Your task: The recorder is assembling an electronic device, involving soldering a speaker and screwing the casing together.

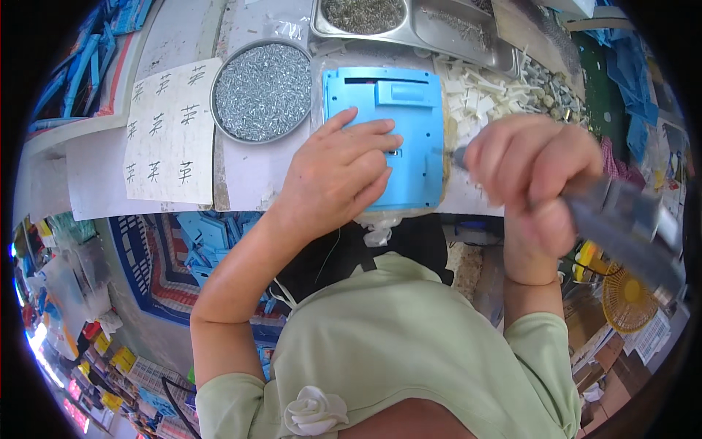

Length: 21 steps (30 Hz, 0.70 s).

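Observation:
A blue plastic casing [413, 172] with a slot and a raised block at its far end lies on the table in front of me. My left hand [340, 168] rests on its left half, fingers spread over a small dark opening. My right hand [537, 172] is wrapped round a dark power screwdriver [621, 238], its tip end pointing left toward the casing's right edge but apart from it. The tool is smeared by motion, so its bit is hard to make out. Under the casing's near end, a clear plastic bag [379, 228] sticks out.
A round tray of silver screws [263, 91] stands left of the casing, next to a paper sheet with handwriting [170, 135]. Metal trays [461, 36] holding small parts are at the back. White plastic pieces [475, 95] lie heaped at right. A blue crate [139, 256] sits below the table's left side.

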### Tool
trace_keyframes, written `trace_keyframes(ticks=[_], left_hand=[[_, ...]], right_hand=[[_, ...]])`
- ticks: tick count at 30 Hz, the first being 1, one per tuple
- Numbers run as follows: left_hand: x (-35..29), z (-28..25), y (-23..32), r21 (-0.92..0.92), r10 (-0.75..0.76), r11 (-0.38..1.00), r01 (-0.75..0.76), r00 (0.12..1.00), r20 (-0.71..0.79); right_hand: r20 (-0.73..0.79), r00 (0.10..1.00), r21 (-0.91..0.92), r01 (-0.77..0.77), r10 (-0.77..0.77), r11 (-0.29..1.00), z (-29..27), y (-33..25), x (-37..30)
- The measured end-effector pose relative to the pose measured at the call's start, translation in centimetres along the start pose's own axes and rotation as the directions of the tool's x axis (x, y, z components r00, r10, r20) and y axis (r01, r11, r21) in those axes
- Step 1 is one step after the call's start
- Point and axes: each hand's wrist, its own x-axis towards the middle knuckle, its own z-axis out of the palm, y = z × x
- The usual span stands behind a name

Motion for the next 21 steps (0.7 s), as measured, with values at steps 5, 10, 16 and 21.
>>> trace_keyframes(ticks=[5,10,16,21], left_hand=[[0.0,0.1,-0.1,-0.031,-0.028,0.999,0.028,1.0,0.006],[0.1,-0.1,0.1,-0.022,-0.044,0.999,0.044,0.999,0.014],[0.0,-0.2,0.2,-0.035,-0.049,0.998,0.05,0.999,0.025],[0.0,0.2,0.0,-0.052,-0.048,0.997,0.049,0.999,0.009]], right_hand=[[-0.016,1.0,-0.078,-0.022,0.021,0.997,-0.6,2.0,1.2],[0.061,0.998,-0.076,-0.015,0.02,0.997,-1.1,1.8,1.5],[0.114,0.978,0.015,0.176,-0.176,0.984,-4.4,2.6,6.9],[0.131,0.988,0.006,0.077,-0.077,0.997,-5.0,4.8,7.2]])
